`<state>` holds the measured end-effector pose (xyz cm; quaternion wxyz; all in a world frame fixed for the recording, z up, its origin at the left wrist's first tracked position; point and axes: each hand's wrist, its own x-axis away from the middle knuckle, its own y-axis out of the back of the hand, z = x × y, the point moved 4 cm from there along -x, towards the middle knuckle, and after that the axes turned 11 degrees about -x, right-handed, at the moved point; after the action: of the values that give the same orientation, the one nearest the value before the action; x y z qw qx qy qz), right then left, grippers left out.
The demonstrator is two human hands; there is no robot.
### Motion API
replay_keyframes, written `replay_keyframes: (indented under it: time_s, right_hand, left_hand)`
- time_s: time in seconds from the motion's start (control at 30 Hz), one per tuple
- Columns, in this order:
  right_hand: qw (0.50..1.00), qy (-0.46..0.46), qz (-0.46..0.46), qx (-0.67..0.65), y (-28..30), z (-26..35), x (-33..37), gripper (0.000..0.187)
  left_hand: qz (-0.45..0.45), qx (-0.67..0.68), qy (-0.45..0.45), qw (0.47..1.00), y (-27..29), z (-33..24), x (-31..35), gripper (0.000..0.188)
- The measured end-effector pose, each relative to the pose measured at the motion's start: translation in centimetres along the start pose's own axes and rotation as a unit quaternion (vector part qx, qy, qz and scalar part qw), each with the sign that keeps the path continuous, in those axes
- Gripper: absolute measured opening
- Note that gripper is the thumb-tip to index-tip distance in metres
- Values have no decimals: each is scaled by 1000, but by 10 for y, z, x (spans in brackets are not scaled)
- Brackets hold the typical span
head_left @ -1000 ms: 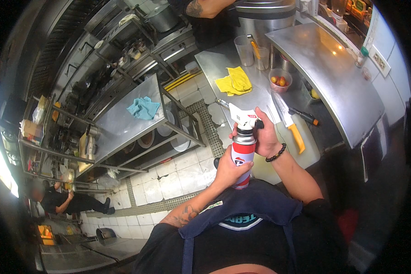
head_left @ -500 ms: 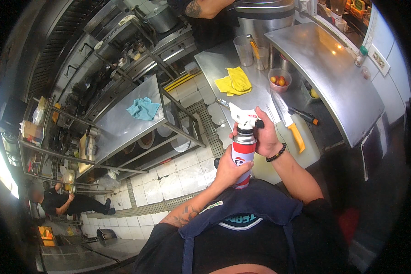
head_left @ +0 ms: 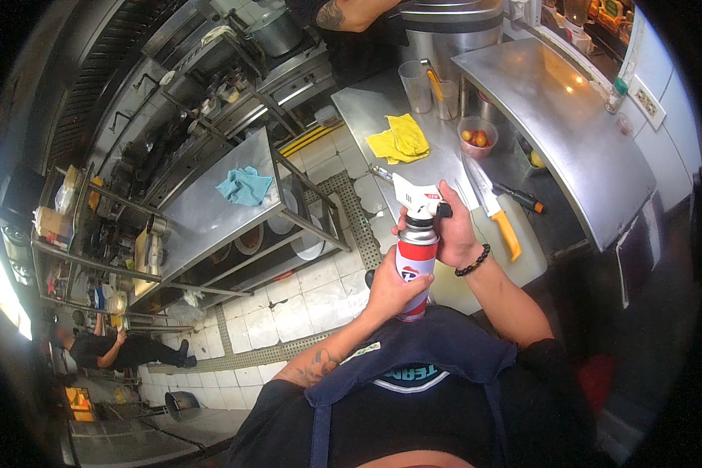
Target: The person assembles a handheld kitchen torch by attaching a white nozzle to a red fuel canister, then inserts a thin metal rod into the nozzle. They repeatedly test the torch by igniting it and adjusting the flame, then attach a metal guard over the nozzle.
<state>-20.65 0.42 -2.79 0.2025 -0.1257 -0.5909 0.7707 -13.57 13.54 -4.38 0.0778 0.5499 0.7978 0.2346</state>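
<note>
Upright in front of my chest stands a red and white gas canister with a white blowtorch head on top. My left hand is wrapped round the canister's body, thumb across its front. My right hand grips the neck and the torch head from the right, beside its black knob. Some of its fingers are hidden behind the canister. A small metal piece shows just beyond the head; I cannot tell whether it belongs to it. A yellow-handled knife lies right of my right hand, on a pale cutting board.
A black tool with an orange end lies beside the knife. Farther back are a yellow cloth, a tub of small tomatoes and clear containers. A raised metal shelf borders the right. Another person's arm is at the far side.
Both hands keep their hold on the canister and torch head, almost still. The person at the far left has shifted slightly.
</note>
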Motion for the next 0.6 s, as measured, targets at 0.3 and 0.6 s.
replay_keyframes:
  time_s: [0.3,0.6]
  right_hand:
    - [1000,18,10,0,-4,1,7,80]
    - [1000,5,-6,3,3,-1,4,75]
  left_hand:
    - [-12,1,-16,1000,-2,4,-1,61]
    - [-8,-18,-10,1000,0,-5,2,61]
